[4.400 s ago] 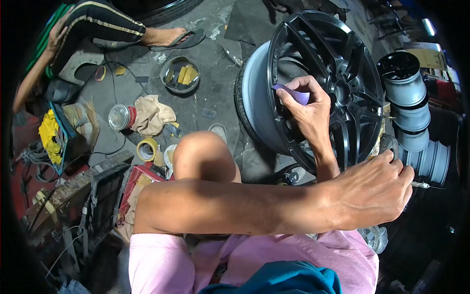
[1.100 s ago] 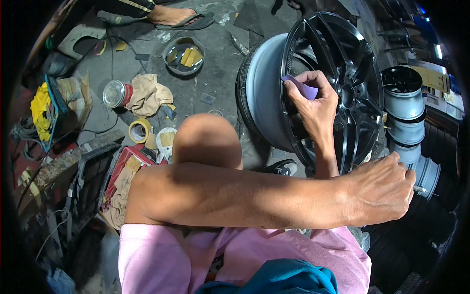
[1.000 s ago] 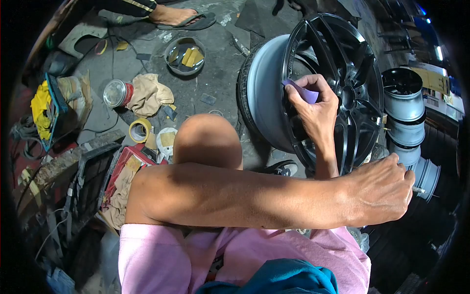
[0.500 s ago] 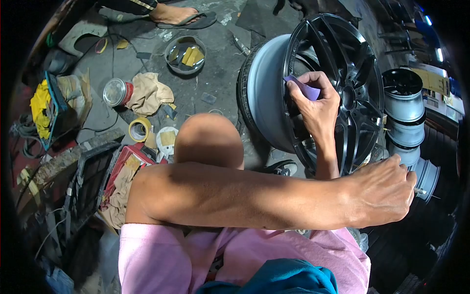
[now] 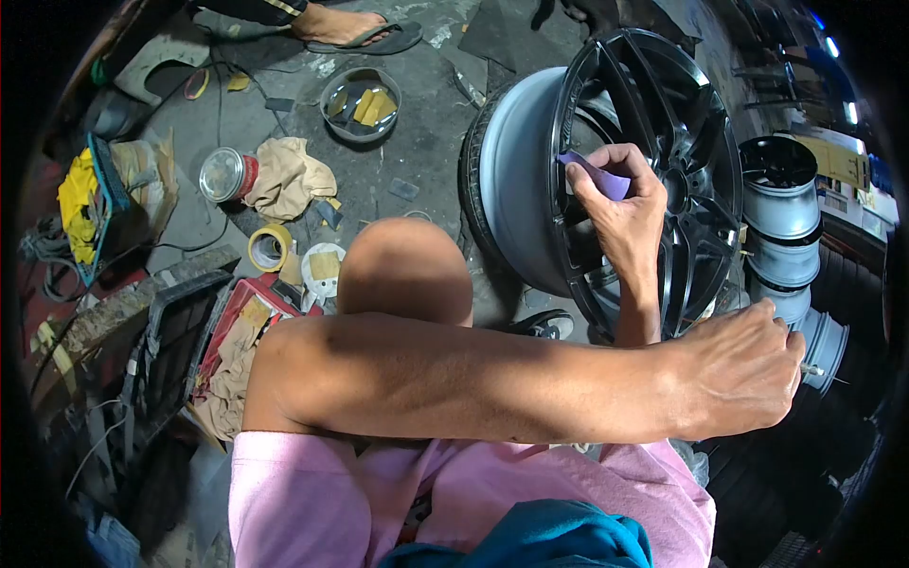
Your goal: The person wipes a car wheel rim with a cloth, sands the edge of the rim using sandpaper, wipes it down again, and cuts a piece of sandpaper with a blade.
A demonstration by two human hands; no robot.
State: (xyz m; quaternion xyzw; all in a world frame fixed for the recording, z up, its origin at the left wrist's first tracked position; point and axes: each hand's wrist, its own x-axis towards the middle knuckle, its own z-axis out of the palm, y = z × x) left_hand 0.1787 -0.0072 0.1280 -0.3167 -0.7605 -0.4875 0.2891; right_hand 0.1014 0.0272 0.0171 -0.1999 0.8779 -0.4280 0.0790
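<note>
My right hand (image 5: 625, 204) pinches a folded piece of purple sandpaper (image 5: 606, 180) against the near-left rim of a black spoked wheel (image 5: 674, 185). The wheel stands on edge, its grey barrel (image 5: 516, 170) facing left. My left forearm lies across my lap and over the right wrist. At its end, my left hand (image 5: 743, 369) is closed, back up, to the right of the wheel's lower edge. A small white stick-like thing (image 5: 811, 369) shows past its knuckles; its kind and whether the fingers hold it are unclear.
Behind the wheel lies a tyre (image 5: 471, 161). A bowl (image 5: 360, 133) holds liquid and yellow pads. Nearby are a can (image 5: 225, 175), a beige rag (image 5: 289, 180) and a tape roll (image 5: 269, 248). More wheels (image 5: 781, 208) are stacked at right. Another person's sandalled foot (image 5: 355, 28) is at top.
My right hand with the sandpaper has shifted slightly right and down along the wheel rim. My left arm stays in place.
</note>
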